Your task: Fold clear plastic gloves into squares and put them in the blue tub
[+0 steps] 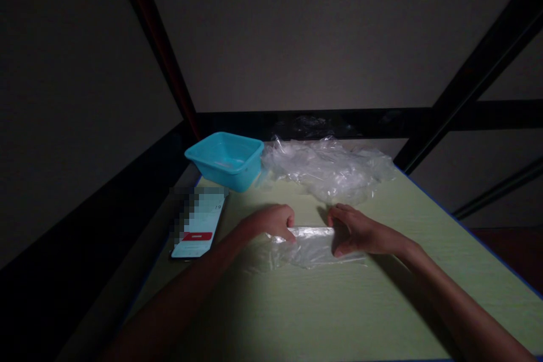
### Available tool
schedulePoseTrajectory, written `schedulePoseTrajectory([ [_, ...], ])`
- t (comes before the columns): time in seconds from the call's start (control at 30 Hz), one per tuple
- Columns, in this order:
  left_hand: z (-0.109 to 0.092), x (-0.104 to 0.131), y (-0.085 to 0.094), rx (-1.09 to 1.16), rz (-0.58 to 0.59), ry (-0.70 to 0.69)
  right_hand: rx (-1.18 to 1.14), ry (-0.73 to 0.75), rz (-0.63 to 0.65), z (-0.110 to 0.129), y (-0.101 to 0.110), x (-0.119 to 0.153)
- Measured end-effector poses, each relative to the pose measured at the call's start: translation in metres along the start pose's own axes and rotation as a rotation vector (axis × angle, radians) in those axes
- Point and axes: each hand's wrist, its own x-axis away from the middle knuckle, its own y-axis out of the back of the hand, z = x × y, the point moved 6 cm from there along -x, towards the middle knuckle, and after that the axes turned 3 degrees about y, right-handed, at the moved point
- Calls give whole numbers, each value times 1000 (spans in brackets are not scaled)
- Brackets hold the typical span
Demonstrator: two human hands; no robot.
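Observation:
A clear plastic bag lies flattened on the table, with a straight, shiny edge on its far side that looks folded. At the left end of that edge, my left hand has its fingers curled and its thumb on the plastic, gripping it. My right hand is over the bag's right part. Its thumb rests on the plastic while its curved fingers reach past the far edge, leaving a gap between thumb and fingers. Some of the bag under the right hand is hidden.
A heap of crumpled clear plastic bags covers the table's back. Beside it stands a blue plastic basin. A phone with a lit screen lies at the left edge of the pale table. A wall rises behind.

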Motion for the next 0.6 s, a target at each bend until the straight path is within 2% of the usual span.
schedulePoseTrajectory([
  [0.13, 2, -2, -4, 77, 87, 27, -74, 43, -42, -5, -1, 2],
  [0.33, -1, -7, -18, 203, 317, 11, -139, 35, -78, -8, -2, 4],
  [0.47, -6, -2, -20, 261, 307, 26, -191, 38, -110, -10, -1, 5],
  [0.6, -2, 3, -27, 358, 364, 99, -290, 71, -136, -18, -3, 4],
])
